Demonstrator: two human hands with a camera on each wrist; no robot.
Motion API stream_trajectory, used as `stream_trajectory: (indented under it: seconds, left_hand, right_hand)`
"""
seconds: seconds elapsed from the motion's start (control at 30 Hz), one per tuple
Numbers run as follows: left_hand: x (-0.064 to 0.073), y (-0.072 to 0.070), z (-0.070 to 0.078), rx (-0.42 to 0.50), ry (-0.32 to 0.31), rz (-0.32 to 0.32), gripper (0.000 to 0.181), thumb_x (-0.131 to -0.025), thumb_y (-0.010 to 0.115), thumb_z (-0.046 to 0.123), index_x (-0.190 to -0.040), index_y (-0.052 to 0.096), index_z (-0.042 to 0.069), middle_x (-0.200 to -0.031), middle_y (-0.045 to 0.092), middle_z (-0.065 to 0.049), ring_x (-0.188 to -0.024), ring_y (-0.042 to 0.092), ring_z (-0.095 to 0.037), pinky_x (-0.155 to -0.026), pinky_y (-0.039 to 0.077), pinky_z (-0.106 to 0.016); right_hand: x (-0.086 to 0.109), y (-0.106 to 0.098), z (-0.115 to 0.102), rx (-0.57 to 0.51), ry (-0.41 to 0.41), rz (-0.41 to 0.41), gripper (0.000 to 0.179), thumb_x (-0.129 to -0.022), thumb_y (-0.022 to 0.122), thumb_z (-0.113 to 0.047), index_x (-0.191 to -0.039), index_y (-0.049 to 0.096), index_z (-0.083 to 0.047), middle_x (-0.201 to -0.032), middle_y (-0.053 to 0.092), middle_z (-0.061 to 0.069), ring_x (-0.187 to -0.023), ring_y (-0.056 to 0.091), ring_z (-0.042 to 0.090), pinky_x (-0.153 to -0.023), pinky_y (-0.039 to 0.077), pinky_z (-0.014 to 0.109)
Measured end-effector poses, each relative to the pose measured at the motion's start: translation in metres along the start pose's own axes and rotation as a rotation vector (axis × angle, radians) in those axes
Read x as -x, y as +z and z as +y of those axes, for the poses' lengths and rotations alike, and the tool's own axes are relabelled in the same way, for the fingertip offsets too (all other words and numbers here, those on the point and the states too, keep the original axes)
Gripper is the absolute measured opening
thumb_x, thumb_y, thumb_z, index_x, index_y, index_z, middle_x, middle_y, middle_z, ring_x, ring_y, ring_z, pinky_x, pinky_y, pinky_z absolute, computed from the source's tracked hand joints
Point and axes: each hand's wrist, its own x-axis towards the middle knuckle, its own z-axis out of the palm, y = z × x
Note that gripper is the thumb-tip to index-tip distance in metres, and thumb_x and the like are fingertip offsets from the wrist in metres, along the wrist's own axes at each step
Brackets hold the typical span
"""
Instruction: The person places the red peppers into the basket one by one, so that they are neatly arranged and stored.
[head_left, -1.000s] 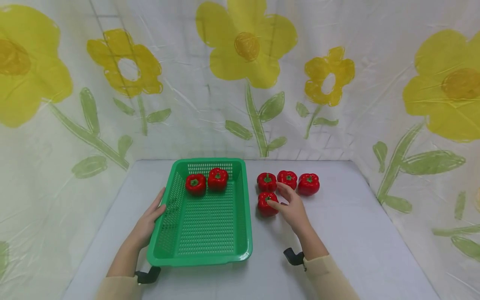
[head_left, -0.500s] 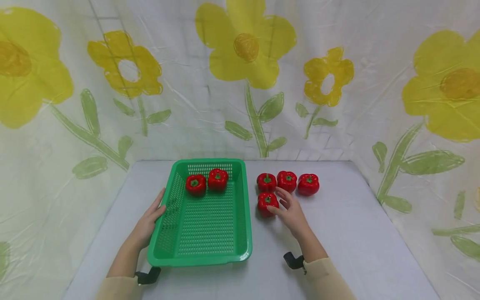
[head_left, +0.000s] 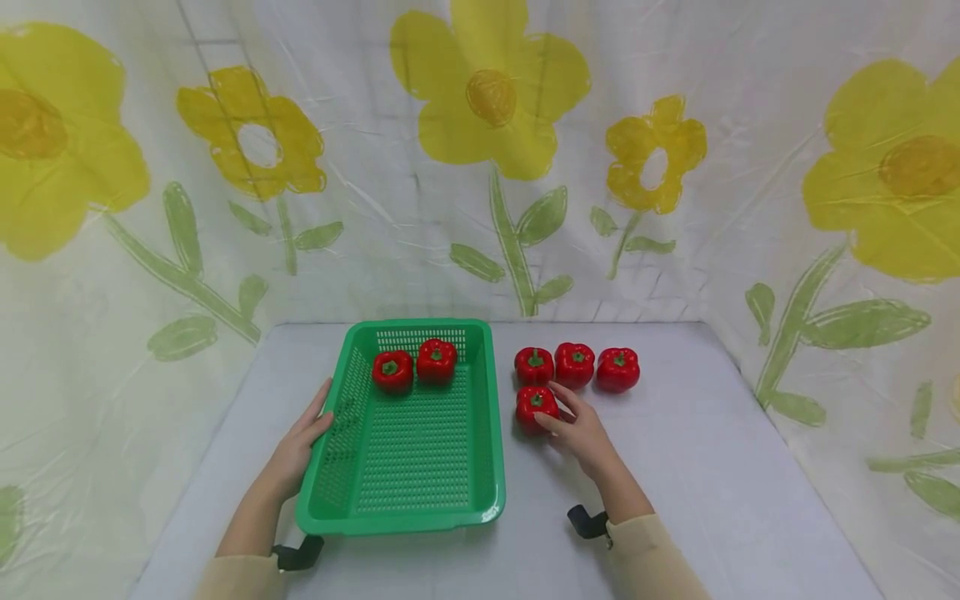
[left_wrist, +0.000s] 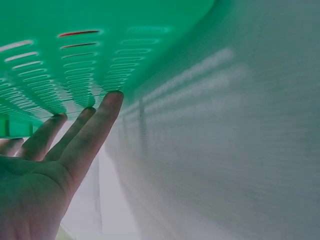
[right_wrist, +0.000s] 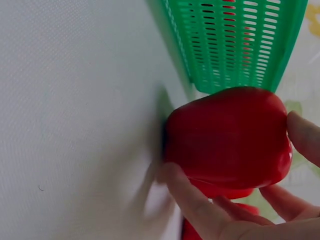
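Observation:
My right hand [head_left: 588, 437] curls its thumb and fingers round the nearest red bell pepper [head_left: 534, 408], which stands on the table. In the right wrist view, the thumb touches one end of that bell pepper [right_wrist: 227, 137], and fingers lie along its side. My left hand [head_left: 291, 454] rests against the left side of a green plastic basket [head_left: 501, 450]. Its straight fingers [left_wrist: 90, 132] touch the slotted wall in the left wrist view. Two bell peppers, one at left [head_left: 392, 371] and one at right [head_left: 437, 361], sit at the basket's far end.
Behind the nearest pepper stand a left bell pepper [head_left: 534, 367], a middle bell pepper [head_left: 574, 365] and a right bell pepper [head_left: 618, 370]. The white table [head_left: 697, 467] ends at a flower-patterned curtain [head_left: 360, 167].
My right hand has lowered slightly towards me, and its fingers have moved from above to around the nearest bell pepper. The left hand and basket have stayed in place.

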Motion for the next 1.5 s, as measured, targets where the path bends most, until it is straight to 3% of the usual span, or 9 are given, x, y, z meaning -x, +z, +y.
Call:
stream_trajectory:
  seconds: [0.43, 0.9, 1.23, 1.5]
  left_hand:
    - [-0.001, 0.001, -0.001, 0.004, 0.01, -0.003, 0.058, -0.111, 0.027, 0.043, -0.162, 0.0, 0.041, -0.171, -0.004, -0.009, -0.143, 0.031, -0.048, -0.093, 0.054, -0.031]
    - [0.001, 0.0, 0.001, -0.006, 0.002, 0.0, 0.058, -0.111, 0.028, 0.044, -0.162, 0.0, 0.04, -0.171, -0.001, -0.01, -0.129, 0.051, -0.032, -0.09, 0.058, -0.036]
    - [0.001, 0.001, 0.002, -0.005, 0.005, -0.003, 0.058, -0.111, 0.027, 0.043, -0.162, 0.0, 0.041, -0.171, -0.003, -0.008, -0.139, 0.037, -0.044, -0.092, 0.055, -0.032]
    - [0.001, 0.0, 0.002, -0.002, -0.002, -0.004, 0.057, -0.111, 0.028, 0.043, -0.162, 0.001, 0.042, -0.171, 0.001, -0.01, -0.129, 0.051, -0.032, -0.091, 0.058, -0.036]
  right_hand:
    - [-0.001, 0.0, 0.002, -0.099, 0.035, -0.011, 0.075, -0.087, 0.081, -0.023, -0.152, 0.043, -0.024, -0.158, 0.038, 0.013, -0.142, 0.038, 0.04, -0.097, 0.056, 0.049]
    - [0.0, 0.0, -0.002, -0.129, 0.025, 0.018, 0.076, -0.086, 0.082, -0.024, -0.151, 0.045, -0.026, -0.156, 0.04, 0.01, -0.139, 0.043, 0.038, -0.095, 0.058, 0.046]
    - [0.005, 0.001, -0.013, -0.155, 0.01, 0.031, 0.074, -0.086, 0.082, -0.02, -0.15, 0.045, -0.025, -0.154, 0.04, 0.009, -0.137, 0.046, 0.037, -0.093, 0.059, 0.045]
    - [0.008, 0.002, -0.025, -0.19, -0.018, 0.038, 0.077, -0.085, 0.083, -0.019, -0.151, 0.043, -0.023, -0.152, 0.04, 0.009, -0.137, 0.045, 0.036, -0.092, 0.059, 0.045]
